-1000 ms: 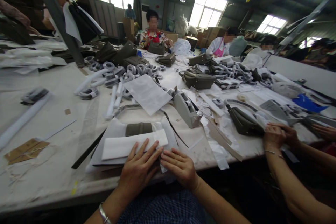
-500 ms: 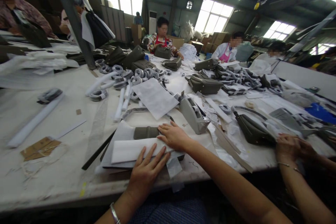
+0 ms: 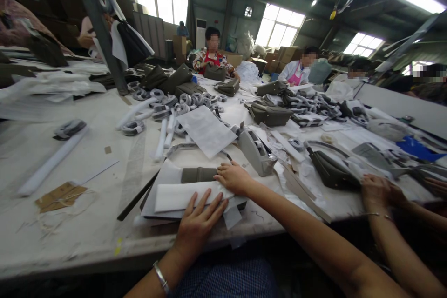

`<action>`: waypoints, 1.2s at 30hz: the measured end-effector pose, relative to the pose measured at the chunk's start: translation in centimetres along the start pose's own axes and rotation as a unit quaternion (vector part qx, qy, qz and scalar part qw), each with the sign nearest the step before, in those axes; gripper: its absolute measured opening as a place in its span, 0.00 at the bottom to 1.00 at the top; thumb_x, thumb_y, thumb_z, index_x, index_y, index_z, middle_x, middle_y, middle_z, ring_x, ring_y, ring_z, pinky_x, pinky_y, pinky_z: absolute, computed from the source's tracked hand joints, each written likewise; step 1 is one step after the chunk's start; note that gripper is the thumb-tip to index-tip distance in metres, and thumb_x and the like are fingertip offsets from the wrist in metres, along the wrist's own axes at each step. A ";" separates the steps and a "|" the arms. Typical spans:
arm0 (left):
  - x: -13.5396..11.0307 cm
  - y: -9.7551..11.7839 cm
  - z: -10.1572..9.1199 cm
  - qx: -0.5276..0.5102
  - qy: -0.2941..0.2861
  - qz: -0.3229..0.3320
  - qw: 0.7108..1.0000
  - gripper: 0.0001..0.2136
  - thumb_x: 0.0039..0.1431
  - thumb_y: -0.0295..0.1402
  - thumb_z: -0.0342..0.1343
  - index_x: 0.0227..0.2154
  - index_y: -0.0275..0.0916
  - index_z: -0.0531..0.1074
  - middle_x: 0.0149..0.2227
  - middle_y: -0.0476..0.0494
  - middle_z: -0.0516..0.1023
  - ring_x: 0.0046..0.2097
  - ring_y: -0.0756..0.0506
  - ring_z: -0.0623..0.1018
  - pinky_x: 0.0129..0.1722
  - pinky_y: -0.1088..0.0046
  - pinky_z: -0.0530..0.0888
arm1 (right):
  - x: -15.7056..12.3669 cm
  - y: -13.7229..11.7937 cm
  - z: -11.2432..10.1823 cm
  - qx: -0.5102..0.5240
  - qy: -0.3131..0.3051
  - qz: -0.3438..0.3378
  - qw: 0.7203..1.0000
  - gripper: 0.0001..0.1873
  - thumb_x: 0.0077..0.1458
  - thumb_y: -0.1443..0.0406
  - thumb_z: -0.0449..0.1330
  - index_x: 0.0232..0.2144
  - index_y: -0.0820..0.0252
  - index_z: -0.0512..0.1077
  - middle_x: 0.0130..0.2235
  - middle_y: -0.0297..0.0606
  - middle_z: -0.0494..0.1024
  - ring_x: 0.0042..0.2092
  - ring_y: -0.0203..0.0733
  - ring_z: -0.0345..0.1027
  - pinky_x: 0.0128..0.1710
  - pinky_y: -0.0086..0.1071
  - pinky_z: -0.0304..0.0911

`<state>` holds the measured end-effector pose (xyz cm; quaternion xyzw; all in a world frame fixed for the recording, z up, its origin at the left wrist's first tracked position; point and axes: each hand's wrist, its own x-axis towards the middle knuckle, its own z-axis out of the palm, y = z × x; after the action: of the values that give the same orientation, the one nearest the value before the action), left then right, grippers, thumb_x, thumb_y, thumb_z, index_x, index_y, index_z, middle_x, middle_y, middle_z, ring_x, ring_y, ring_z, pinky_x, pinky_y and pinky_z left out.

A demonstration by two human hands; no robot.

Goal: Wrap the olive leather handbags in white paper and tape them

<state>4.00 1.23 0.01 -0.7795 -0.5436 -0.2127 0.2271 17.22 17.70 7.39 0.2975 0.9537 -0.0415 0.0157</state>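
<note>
An olive-green bag (image 3: 198, 175) lies on the table in front of me, with white sheeting around it and a wrapped handle looping behind. Across its near part rests a folded strip of white foam (image 3: 171, 198). My left hand (image 3: 199, 223) presses down on this foam, fingers spread. My right hand (image 3: 234, 178) lies with its fingers stretched over the right end of the bag, near the foam's far corner. A dark strap (image 3: 137, 196) sticks out to the left. Under the hands, the bag's right end is hidden.
Just beyond my right hand stands a grey tape dispenser (image 3: 256, 151). A white sheet (image 3: 207, 131) lies behind the bag, near several wrapped rolls (image 3: 185, 98). At right, a co-worker's hands (image 3: 377, 191) are beside another olive bag (image 3: 331, 167). A brown tag (image 3: 61, 196) lies at left.
The view has shifted slightly, so the near things appear a little further right. Both hands stay on the foam and bag, with little visible movement.
</note>
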 end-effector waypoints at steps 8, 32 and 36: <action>-0.1 0.1 -0.1 -0.051 -0.024 -0.023 0.998 0.24 0.69 0.27 0.45 0.64 0.54 0.58 0.65 0.56 0.64 0.65 0.40 0.64 0.65 0.52 0.61 | -11.6 1.0 1.3 0.086 0.224 -0.142 0.960 0.27 0.60 0.52 0.61 0.58 0.54 0.68 0.58 0.43 0.73 0.62 0.47 0.63 0.66 0.49 0.50; 1.8 1.1 -1.8 -0.110 -0.031 -0.089 0.989 0.19 0.67 0.41 0.52 0.59 0.48 0.68 0.60 0.50 0.71 0.62 0.37 0.69 0.63 0.48 0.60 | -12.2 -2.3 6.8 0.021 0.411 -0.121 0.903 0.13 0.63 0.69 0.59 0.49 0.52 0.75 0.35 0.33 0.82 0.35 0.37 0.73 0.39 0.34 0.65; 1.6 1.5 -0.7 -0.093 0.008 -0.100 0.991 0.16 0.67 0.39 0.53 0.56 0.50 0.70 0.57 0.53 0.74 0.60 0.38 0.72 0.63 0.50 0.61 | -12.5 -2.3 6.5 0.033 0.399 -0.123 0.908 0.13 0.64 0.70 0.58 0.49 0.55 0.75 0.36 0.34 0.83 0.36 0.38 0.74 0.40 0.35 0.67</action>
<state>5.86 1.59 1.30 -0.7371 -0.5953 -0.2898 0.1356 26.23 8.11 1.73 0.1696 0.9074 0.0481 -0.3815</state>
